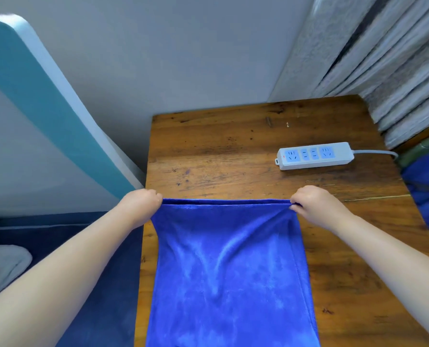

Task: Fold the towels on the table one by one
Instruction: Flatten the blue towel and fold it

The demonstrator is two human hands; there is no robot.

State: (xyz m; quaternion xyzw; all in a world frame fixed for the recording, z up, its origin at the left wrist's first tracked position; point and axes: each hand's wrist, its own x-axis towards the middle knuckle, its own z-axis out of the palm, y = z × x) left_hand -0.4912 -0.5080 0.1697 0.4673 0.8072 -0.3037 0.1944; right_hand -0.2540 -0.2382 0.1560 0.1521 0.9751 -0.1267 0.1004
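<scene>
towel: blue towel (229, 271) lies lengthwise on the wooden worktop (233, 151), runs from the middle toward the near edge and out of the bottom of the view; far edge pulled straight between both hands, looks doubled there, two layers showing along the edge
left hand: left hand (141, 204) grips the towel's far left corner, fingers curled around the fabric, knuckles up
right hand: right hand (313, 204) pinches the far right corner, fingertips bunched on the fabric
towel surface: soft creases fan down from both held corners; side edges roughly parallel, right hem visible
power strip: white power strip (314, 156) with blue sockets lies flat on the far right part of the worktop, well apart from the towel; its cable (376, 152) runs off to the right
right side: more blue fabric (426, 186) beside the worktop's right edge, cannot tell what it is
background: grey curtain (383, 58) behind the far right corner; teal and white board (41, 101) leans at left
</scene>
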